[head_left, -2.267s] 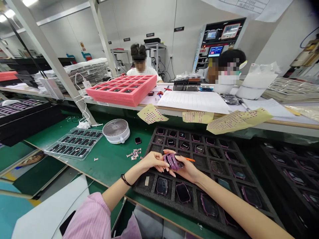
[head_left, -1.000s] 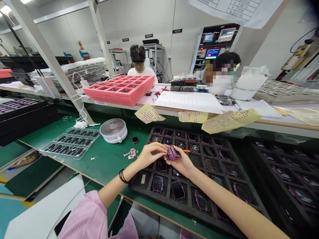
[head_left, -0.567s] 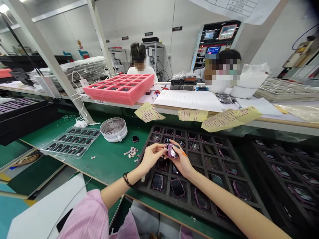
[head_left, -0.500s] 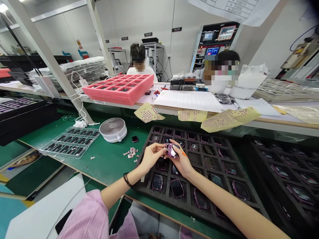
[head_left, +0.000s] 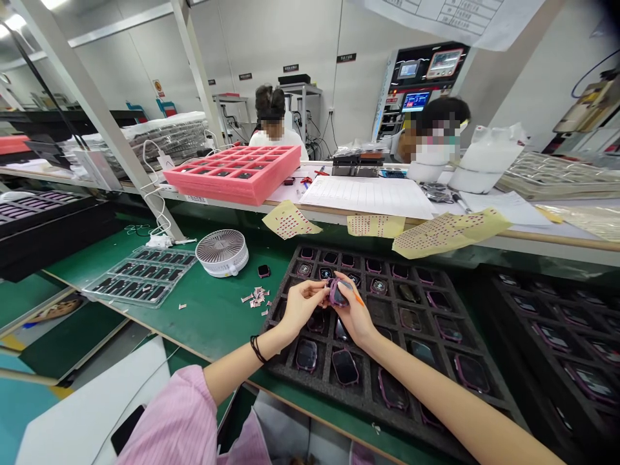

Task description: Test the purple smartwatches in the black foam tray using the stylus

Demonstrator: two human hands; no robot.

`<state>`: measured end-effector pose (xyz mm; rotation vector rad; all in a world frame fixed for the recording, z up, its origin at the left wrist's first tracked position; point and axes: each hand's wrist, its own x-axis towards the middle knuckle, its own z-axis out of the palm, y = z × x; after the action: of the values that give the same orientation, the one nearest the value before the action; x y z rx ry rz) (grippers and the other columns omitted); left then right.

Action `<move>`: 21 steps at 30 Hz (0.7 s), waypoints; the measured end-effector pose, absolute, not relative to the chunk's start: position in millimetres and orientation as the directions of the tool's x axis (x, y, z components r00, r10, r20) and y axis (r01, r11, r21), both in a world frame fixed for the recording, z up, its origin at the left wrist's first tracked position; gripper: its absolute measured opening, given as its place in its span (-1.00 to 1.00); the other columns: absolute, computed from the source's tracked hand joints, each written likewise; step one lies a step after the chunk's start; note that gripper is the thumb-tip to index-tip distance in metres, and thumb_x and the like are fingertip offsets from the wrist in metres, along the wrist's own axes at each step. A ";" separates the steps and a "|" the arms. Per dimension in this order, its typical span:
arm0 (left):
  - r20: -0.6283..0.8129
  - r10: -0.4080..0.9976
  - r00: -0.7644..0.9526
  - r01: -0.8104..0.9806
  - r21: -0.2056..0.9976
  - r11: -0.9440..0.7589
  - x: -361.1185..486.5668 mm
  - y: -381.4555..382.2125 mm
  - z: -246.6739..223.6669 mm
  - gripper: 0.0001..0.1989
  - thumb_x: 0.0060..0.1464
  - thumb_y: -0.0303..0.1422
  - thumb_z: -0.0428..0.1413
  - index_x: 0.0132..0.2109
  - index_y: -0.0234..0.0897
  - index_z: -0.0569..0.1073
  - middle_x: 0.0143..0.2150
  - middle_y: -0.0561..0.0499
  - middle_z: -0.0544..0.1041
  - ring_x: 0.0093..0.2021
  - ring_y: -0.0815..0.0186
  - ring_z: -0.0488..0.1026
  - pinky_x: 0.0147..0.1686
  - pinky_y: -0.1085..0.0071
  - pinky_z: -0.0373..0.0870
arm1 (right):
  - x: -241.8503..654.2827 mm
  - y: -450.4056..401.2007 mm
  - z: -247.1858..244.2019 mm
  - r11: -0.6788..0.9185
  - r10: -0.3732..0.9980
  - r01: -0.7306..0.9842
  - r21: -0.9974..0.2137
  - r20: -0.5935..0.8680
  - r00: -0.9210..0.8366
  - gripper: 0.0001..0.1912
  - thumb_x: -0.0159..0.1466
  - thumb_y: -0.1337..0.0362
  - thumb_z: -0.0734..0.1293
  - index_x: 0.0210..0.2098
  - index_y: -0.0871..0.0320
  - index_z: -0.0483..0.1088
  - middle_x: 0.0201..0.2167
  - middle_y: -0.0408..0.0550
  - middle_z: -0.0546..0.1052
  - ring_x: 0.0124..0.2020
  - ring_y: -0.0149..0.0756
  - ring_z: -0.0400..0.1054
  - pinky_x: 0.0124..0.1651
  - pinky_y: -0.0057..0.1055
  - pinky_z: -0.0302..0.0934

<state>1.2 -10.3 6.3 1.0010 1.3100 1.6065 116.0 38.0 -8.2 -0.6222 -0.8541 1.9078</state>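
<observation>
Purple watch [head_left: 338, 294] clasped in the right hand [head_left: 357, 318], left hand [head_left: 299, 309] pinching its edge; green tabletop [head_left: 213, 318] below, pale wall [head_left: 290, 35] beyond!

One head-worn cam, pitched forward and down over the green bench [head_left: 213, 316]. Wide field: white post [head_left: 104, 123] slants hard at frame left. Left hand [head_left: 301, 305] and right hand [head_left: 357, 318] close in, just below frame centre. Pink foam tray [head_left: 217, 187] farther out, back wall [head_left: 276, 39] farthest, up top.
</observation>
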 end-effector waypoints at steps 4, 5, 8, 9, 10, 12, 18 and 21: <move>0.218 0.936 -0.276 0.089 0.976 -0.201 6.2 -15.9 3.8 -0.59 0.02 -0.28 0.18 0.02 -0.32 0.51 -0.26 -0.03 0.42 -0.32 0.36 0.36 -0.32 0.42 0.35 | 115.2 42.8 -5.9 -0.327 0.920 -0.611 -0.721 -0.095 -0.380 -0.62 0.00 0.16 0.47 -0.18 0.04 0.43 -0.26 -0.17 0.52 -0.24 -0.32 0.37 -0.20 -0.42 0.26; 0.252 0.934 -0.252 0.159 0.963 -0.217 7.9 -17.8 3.4 -0.57 0.05 -0.30 0.15 0.08 -0.27 0.47 -0.24 -0.02 0.37 -0.29 0.36 0.33 -0.31 0.44 0.33 | 115.0 44.1 -5.3 -0.329 0.923 -0.626 -0.707 -0.102 -0.370 -0.62 -0.01 0.16 0.47 -0.19 0.05 0.43 -0.27 -0.17 0.53 -0.26 -0.32 0.38 -0.20 -0.41 0.26; 0.239 0.957 -0.166 0.247 0.949 -0.194 12.5 -22.5 3.0 -0.43 0.08 -0.35 0.13 0.25 -0.19 0.27 -0.34 0.07 0.27 -0.38 0.41 0.22 -0.36 0.48 0.23 | 114.8 46.8 -3.5 -0.323 0.932 -0.654 -0.685 -0.111 -0.344 -0.62 -0.02 0.16 0.48 -0.21 0.07 0.43 -0.33 -0.18 0.53 -0.32 -0.34 0.38 -0.21 -0.39 0.27; 0.192 0.975 -0.112 0.210 0.964 -0.166 13.6 -23.5 3.1 -0.35 0.08 -0.35 0.12 0.31 -0.18 0.15 -0.41 0.12 0.25 -0.44 0.44 0.18 -0.40 0.49 0.18 | 114.9 47.1 -2.7 -0.319 0.935 -0.656 -0.684 -0.115 -0.335 -0.62 -0.02 0.16 0.48 -0.21 0.07 0.43 -0.34 -0.19 0.53 -0.32 -0.34 0.38 -0.21 -0.39 0.28; 0.130 0.991 -0.038 0.140 0.982 -0.123 14.4 -24.4 3.4 -0.26 0.09 -0.34 0.12 0.36 -0.17 0.00 -0.48 0.17 0.22 -0.51 0.46 0.12 -0.45 0.51 0.13 | 115.0 47.2 -1.9 -0.317 0.938 -0.658 -0.683 -0.123 -0.324 -0.62 -0.03 0.16 0.48 -0.21 0.07 0.43 -0.34 -0.19 0.53 -0.32 -0.34 0.39 -0.20 -0.38 0.28; 0.018 0.992 0.126 -0.037 0.999 -0.013 15.3 -25.6 4.4 -0.11 0.12 -0.29 0.11 0.38 -0.17 -0.32 -0.57 0.24 0.22 -0.60 0.49 0.03 -0.54 0.53 0.01 | 115.3 46.8 -0.2 -0.327 0.938 -0.658 -0.679 -0.149 -0.314 -0.62 -0.04 0.17 0.47 -0.23 0.07 0.43 -0.35 -0.19 0.53 -0.28 -0.32 0.40 -0.18 -0.38 0.29; -0.022 0.983 0.182 -0.195 0.979 0.057 13.4 -24.4 2.7 0.03 0.07 -0.24 0.16 0.35 -0.17 -0.49 -0.55 0.20 0.38 -0.68 0.53 0.10 -0.62 0.55 -0.02 | 115.5 44.1 1.0 -0.337 0.933 -0.645 -0.686 -0.153 -0.325 -0.61 -0.02 0.15 0.46 -0.20 0.06 0.42 -0.32 -0.17 0.54 -0.21 -0.27 0.42 -0.15 -0.33 0.31; -0.035 0.989 0.142 -0.155 0.986 0.057 13.4 -23.1 -1.3 0.02 0.07 -0.25 0.14 0.36 -0.20 -0.47 -0.55 0.20 0.39 -0.70 0.54 0.11 -0.64 0.57 0.02 | 115.2 44.0 -0.6 -0.351 0.926 -0.648 -0.676 -0.147 -0.348 -0.59 -0.01 0.13 0.46 -0.18 0.06 0.40 -0.29 -0.14 0.55 -0.17 -0.23 0.43 -0.12 -0.27 0.32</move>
<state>13.4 -23.1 -1.3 1.1214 1.0130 1.1457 115.2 44.0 -0.6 -0.6395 -0.6324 1.8766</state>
